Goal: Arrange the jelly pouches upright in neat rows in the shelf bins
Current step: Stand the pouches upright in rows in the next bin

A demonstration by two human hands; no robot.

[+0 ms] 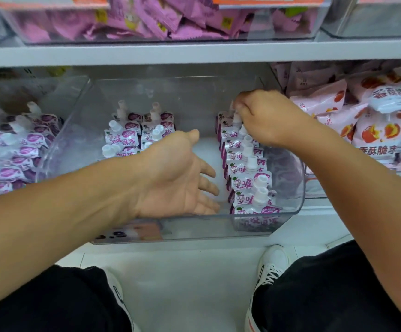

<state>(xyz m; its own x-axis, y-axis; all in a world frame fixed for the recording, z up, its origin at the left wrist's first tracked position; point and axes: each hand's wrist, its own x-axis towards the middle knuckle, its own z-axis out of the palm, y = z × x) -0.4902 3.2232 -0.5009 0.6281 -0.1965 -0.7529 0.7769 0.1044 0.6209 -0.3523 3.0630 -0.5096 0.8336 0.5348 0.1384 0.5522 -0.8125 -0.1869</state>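
Black trousers (58,300) and white sneakers (272,262) fill the near edge, above a white floor. At far left, a clear bin (51,97) holds a loose heap of purple-and-white spouted pouches (15,149). Right of it stands the middle clear bin (297,188), with a price label (127,232) on its near wall. At its left side, two short rows of jelly pouches (132,133) stand upright with white caps up. The left hand (178,178) hangs over the bare middle of the bin floor, palm turned right, fingers spread and relaxed, gripping nothing. Along the bin's right wall a longer row of upright pouches (247,173) runs from near to far. The right hand (266,116) is at the far end of that row, fingers curled down and pinching the cap of a far pouch (236,117). Farther right lie pink snack bags (372,133) with orange fruit prints. On the upper shelf, another clear bin (324,20) holds purple packets (170,17).
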